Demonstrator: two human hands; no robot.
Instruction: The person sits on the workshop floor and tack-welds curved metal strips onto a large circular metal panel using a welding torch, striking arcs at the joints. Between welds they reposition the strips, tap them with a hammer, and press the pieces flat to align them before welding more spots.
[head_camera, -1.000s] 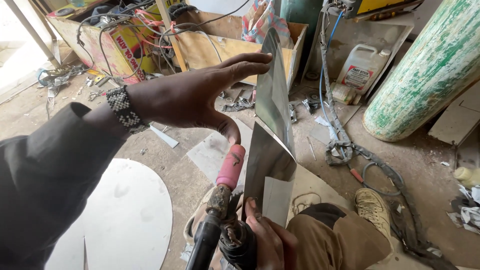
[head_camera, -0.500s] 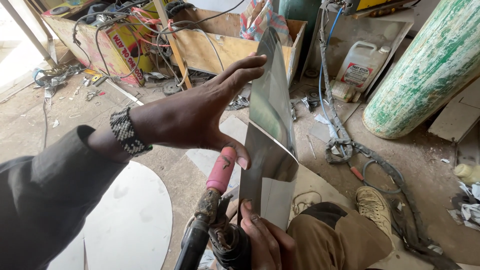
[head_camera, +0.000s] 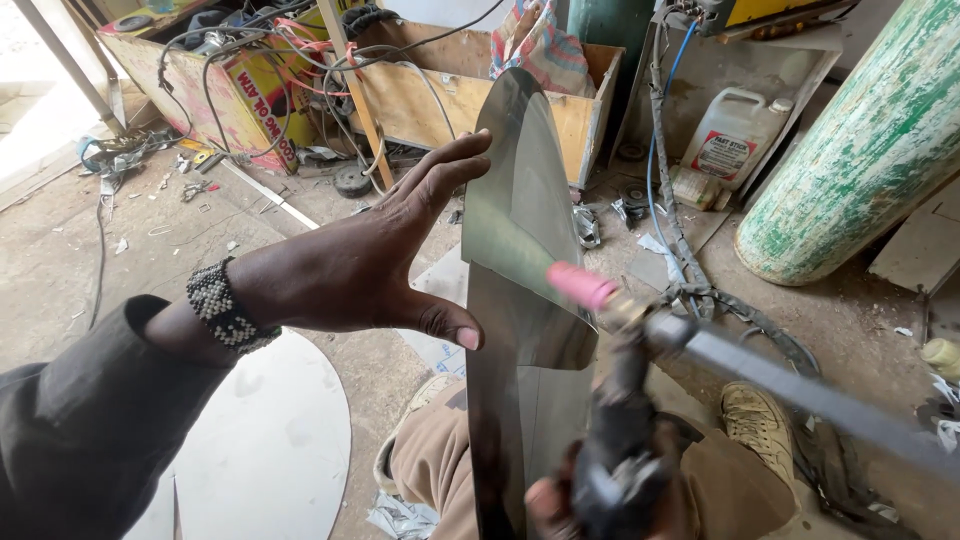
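Observation:
A tall, shiny, curved metal sheet stands upright between my knees. My left hand, with a beaded wristband, is spread flat just left of the sheet, its fingertips and thumb at the sheet's edge and gripping nothing. Low in the view, my right hand is closed around the black handle of a welding torch. The torch's pink nozzle lies against the front of the sheet at mid height, and its dark hose runs off to the right.
A round metal disc lies on the floor at the left. A green gas cylinder stands at the right, with a white jerrycan and cables beside it. Wooden boxes line the back. My shoe is below the hose.
The torch has swung from left of the sheet to its front, nozzle now higher and to the right. My left hand has come off the sheet's edge and spread open.

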